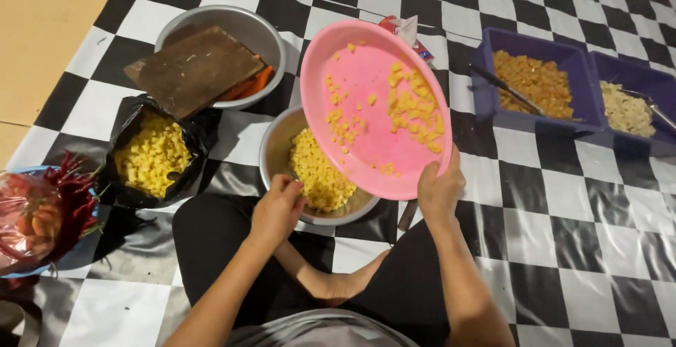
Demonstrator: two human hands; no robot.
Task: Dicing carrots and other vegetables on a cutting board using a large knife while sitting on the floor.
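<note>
You are sitting cross-legged on a black-and-white checked floor mat [563,199], and the biggest thing you are handling is the pink plastic plate [366,128], which you are tilting steeply over the metal bowl [274,151] in front of your knees. Your right hand [440,188] is gripping the plate at its lower rim, thumb on the face and fingers behind; that looks like a sound place to hold, since the plate is probably light, fairly stiff and smooth enough to slip if wet. Yellow diced pieces [412,111] are clinging to and sliding down its face, and they seem small, soft and loose. Your left hand [278,209] is curling over the bowl's near rim, touching the yellow heap [320,174] inside; whether it is pinching anything you cannot tell. To the left, a black bag [193,135] is holding more yellow cubes, and a second metal bowl [271,40] is carrying a wooden board and orange strips. On the right, two purple tubs [493,51] are holding orange and pale chopped food, each with a spoon.
</note>
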